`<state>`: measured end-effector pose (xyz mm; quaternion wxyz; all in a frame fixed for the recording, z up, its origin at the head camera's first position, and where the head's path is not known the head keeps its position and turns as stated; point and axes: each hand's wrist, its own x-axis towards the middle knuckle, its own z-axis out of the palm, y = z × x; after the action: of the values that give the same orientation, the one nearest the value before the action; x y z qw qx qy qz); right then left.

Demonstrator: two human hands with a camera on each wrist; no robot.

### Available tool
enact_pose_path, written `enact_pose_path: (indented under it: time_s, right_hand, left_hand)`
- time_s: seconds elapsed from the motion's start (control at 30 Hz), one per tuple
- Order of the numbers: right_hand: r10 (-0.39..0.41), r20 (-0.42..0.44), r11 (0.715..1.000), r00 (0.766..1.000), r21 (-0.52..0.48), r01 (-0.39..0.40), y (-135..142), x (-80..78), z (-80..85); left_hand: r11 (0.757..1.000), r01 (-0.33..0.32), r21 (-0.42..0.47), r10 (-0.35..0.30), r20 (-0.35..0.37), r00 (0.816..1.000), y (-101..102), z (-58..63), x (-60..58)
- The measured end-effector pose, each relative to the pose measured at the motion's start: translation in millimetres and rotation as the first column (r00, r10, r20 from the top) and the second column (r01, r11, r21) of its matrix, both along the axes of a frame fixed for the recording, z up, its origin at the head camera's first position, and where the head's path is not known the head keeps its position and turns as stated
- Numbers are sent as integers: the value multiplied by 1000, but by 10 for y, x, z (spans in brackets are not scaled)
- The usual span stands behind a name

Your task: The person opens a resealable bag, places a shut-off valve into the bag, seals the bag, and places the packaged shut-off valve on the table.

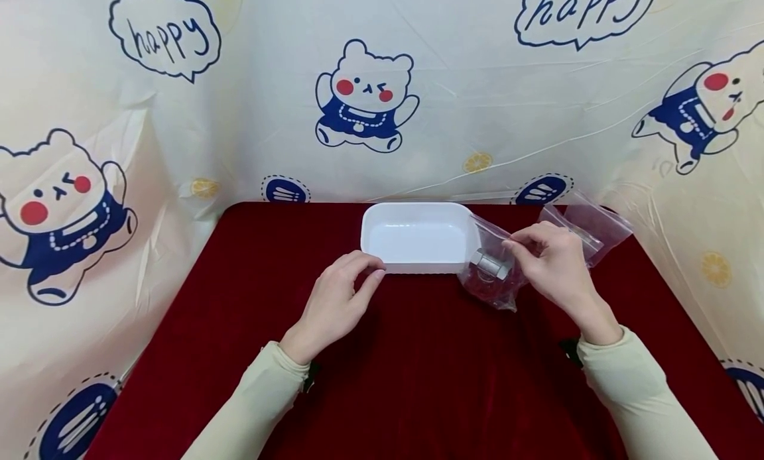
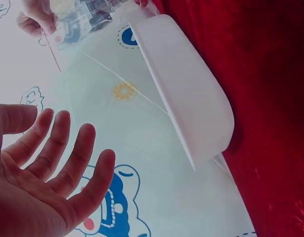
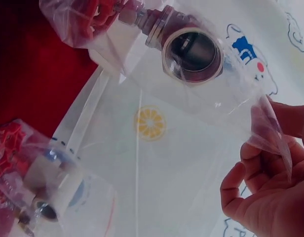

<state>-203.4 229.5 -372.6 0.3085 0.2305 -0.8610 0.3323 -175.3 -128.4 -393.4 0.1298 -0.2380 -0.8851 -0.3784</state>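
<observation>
My right hand pinches the upper edge of a clear plastic zip bag. A metal valve with a red handwheel lies inside this bag, its round threaded opening showing in the right wrist view. In the head view the bagged valve hangs beside the right end of a white plastic tray. My left hand is by the tray's front left corner, holding nothing. Its fingers are spread and loosely bent in the left wrist view.
Behind my right hand lies a second clear bag; the right wrist view shows a valve with a red wheel in it. Dark red cloth covers the table. A printed white curtain stands around the back and sides.
</observation>
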Motion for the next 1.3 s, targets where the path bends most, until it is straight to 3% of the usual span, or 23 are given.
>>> enact_pose_path:
  time_s: [0.53,0.87,1.3]
  right_hand:
    - [-174,11,985,985,7,174,229,-71,-48]
    - [-313,126,946,941,-41,321,311,-125,-127]
    - [-366,180,923,913,-57,381,392,-172,-217]
  left_hand:
    - [1000,-5,-7,5,8,1000,-6,-6,-6]
    - [1000,0,-8,0,2,1000,-4,-11,-27]
    - [1000,-4,-7,4,3,1000,-17,-14,-33]
